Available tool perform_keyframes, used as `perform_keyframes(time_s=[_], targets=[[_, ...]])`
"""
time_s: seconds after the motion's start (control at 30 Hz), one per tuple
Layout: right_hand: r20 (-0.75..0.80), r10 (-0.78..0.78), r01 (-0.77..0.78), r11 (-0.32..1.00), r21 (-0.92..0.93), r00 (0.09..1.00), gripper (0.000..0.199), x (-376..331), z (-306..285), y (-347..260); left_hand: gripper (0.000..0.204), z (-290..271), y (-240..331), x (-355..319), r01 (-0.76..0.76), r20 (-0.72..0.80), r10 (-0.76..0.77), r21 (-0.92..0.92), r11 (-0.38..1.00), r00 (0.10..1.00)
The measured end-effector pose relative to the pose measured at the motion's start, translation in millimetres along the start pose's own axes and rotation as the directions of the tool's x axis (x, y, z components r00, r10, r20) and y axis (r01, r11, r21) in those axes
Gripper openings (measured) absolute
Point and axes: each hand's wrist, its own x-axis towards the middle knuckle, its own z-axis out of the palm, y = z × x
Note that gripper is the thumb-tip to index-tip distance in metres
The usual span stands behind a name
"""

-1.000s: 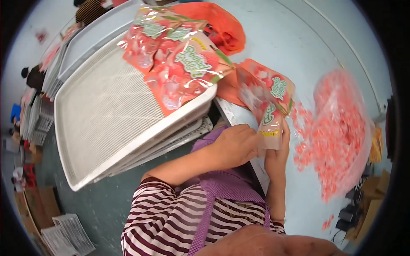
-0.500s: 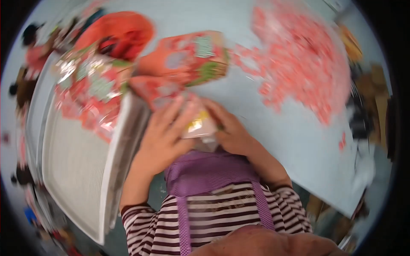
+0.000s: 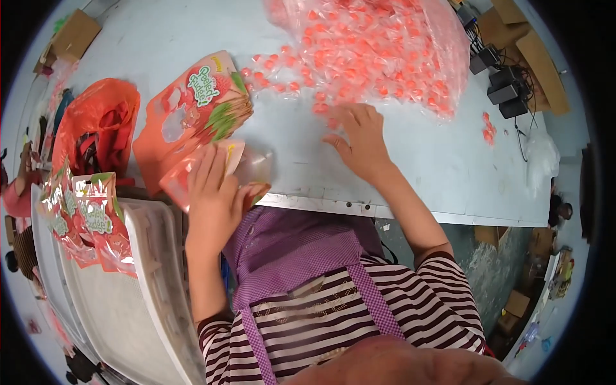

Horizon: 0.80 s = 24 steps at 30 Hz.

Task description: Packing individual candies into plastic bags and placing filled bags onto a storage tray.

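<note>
My left hand [image 3: 215, 192] is closed on a red and pink pouch [image 3: 178, 179] near the table's front edge. The pouch's clear end sticks out to the right of my fingers. Over the table, my right hand [image 3: 362, 141] is open, thumb apart from the fingers, its fingertips at the near edge of the loose wrapped red candies [image 3: 321, 96]. Most of these candies lie in and around a large clear pinkish plastic bag [image 3: 391, 51]. Just beyond my left hand lies a fanned stack of flat printed pouches [image 3: 202, 96].
A red plastic bag [image 3: 109, 106] with dark and red contents sits at the left. Shiny printed pouches [image 3: 96, 218] lie on white plastic trays [image 3: 96, 295] beside me. Black power adapters [image 3: 504, 86] and cardboard [image 3: 542, 70] are at the far right. A few candies [image 3: 489, 130] lie apart there.
My right hand has left the pouch and reached right to the candies. My left hand keeps the pouch and has shifted left in view. The whole view has turned.
</note>
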Motion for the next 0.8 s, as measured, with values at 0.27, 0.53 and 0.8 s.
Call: perform_keyframes(time_s=[0.27, 0.53, 0.8], targets=[[0.058, -0.027, 0.034, 0.992, -0.124, 0.998, 0.036, -5.8, 16.9, 26.7, 0.019, 86.0, -27.6, 25.5, 0.099, -0.188, -0.154, -0.272, 0.957, 0.97], [-0.098, -0.026, 0.021, 0.998, -0.055, 0.995, 0.022, -30.8, -19.5, 44.6, 0.016, 89.7, -35.4, 27.2, 0.089, -0.202, -0.156, -0.304, 0.949, 0.967], [-0.167, 0.096, -0.111, 0.99, -0.084, 0.981, 0.027, -44.1, -28.0, 33.6, 0.015, 89.6, -33.6, 28.0, 0.081, -0.184, -0.142, -0.301, 0.95, 0.973]])
